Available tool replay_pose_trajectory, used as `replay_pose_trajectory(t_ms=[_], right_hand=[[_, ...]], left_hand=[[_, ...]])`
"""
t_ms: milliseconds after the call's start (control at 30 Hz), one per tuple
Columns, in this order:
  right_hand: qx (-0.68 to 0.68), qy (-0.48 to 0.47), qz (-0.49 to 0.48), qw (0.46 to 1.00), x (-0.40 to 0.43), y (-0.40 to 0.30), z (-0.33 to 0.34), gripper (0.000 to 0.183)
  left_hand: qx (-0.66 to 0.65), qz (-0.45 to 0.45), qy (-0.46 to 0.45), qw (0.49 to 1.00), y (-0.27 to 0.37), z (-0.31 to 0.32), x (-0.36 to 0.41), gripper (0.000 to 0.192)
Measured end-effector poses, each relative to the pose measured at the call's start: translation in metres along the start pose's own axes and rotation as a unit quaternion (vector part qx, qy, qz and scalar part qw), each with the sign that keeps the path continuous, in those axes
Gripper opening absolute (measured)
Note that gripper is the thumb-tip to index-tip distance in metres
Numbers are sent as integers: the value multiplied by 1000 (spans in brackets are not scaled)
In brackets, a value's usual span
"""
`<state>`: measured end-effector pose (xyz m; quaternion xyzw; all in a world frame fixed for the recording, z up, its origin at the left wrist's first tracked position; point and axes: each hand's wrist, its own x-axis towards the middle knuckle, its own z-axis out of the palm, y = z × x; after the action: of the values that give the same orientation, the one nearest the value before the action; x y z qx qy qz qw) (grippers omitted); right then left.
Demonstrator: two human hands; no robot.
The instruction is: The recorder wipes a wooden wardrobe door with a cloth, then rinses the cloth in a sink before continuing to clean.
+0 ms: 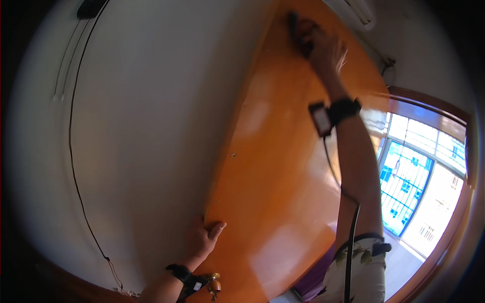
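Note:
A glossy orange-brown wooden door (280, 159) stands before me, with a brass-coloured door knob (214, 284) low near its edge. My left hand (202, 240) grips the door's edge above the knob. Its thumb lies against the face; its other fingers are hidden behind the edge. High up, my right hand (326, 49) holds a dark object (300, 36) against or close to the upper part of the door. Blur hides what kind of object it is, perhaps a brush or cloth. Both wrists wear black straps with small devices, and a cable runs along my right forearm.
A pale wall (159, 113) fills the left side, with a thin black cable (72, 151) hanging down it from near a dark box (91, 8). To the right, a wooden door frame (470, 151) opens towards bright barred windows (405, 185). Purple fabric (314, 274) shows below the door.

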<state>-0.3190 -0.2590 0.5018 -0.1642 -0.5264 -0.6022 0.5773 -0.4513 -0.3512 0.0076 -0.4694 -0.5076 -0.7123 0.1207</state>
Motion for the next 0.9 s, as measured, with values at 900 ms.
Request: replay_pose_trajectory(t_ms=[900], right_hand=[[-152,-162,-141,965,108,-92,-63,48]], left_hand=[[97,-8,-118,988,12,-23,0,56]])
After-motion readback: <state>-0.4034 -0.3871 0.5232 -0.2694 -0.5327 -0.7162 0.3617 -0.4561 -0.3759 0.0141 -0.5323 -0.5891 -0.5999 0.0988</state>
